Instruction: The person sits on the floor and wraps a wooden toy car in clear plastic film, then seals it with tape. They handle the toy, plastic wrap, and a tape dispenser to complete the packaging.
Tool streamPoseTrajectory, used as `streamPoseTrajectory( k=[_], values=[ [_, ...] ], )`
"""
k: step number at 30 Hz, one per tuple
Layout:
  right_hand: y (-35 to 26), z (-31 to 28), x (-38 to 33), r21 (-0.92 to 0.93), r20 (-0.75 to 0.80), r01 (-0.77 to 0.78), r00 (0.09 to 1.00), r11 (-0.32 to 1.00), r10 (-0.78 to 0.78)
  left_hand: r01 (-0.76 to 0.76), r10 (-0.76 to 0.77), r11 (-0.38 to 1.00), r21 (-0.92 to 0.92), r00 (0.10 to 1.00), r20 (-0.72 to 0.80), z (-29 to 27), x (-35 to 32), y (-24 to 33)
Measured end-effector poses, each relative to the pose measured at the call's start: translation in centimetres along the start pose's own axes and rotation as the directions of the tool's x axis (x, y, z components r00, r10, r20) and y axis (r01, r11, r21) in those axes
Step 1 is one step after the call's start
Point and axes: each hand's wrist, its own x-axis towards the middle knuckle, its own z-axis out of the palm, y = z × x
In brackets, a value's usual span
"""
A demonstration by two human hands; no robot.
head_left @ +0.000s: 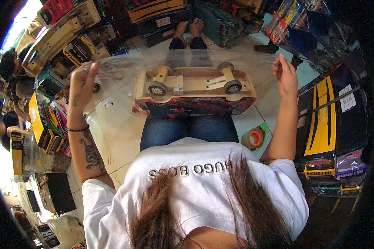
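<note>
A flat box (194, 104) with a wooden toy car (194, 81) inside lies across my lap, wheels showing. Above it I stretch a clear plastic sheet (187, 58) between both hands. My left hand (82, 85) pinches the sheet's left edge at about lap height. My right hand (285, 75) grips the right edge, raised beside the box's right end. The sheet hangs just over the box's far side, and my legs and bare feet show through it.
A roll of tape (255, 138) in a green dispenser lies on the tiled floor by my right thigh. Stacks of boxed toys (322, 124) stand to the right, and more boxes (50, 124) to the left and ahead. Another person (12, 79) sits at far left.
</note>
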Motion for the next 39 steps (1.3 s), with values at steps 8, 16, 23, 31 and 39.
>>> streamPoseTrajectory(
  k=[8,16,23,31,39],
  values=[
    [1.2,-2.0,1.2,0.087,0.198,-0.099,0.977,0.991,0.08,0.217,-0.274,0.923,-0.318,0.95,-0.147,2.0,0.2,-2.8],
    [2.5,-2.6,1.6,0.204,0.142,0.015,0.989,0.979,-0.045,0.085,-0.092,0.996,-0.037,0.964,-0.249,2.5,1.9,-3.8],
    [1.8,-1.8,1.9,0.137,0.112,-0.038,0.993,0.99,0.023,0.112,-0.101,0.993,0.023,0.953,-0.287,3.0,2.3,-3.8],
    [3.4,1.0,1.0,-0.27,-0.25,0.457,0.817,0.847,-0.52,0.007,0.075,0.977,0.213,0.923,-0.377,1.8,0.4,-4.0],
    [-5.8,3.4,3.9,-0.167,-0.29,0.603,0.726,0.78,-0.623,0.043,-0.001,0.994,0.105,0.928,-0.372,2.5,-3.0,-4.1]
  ],
)
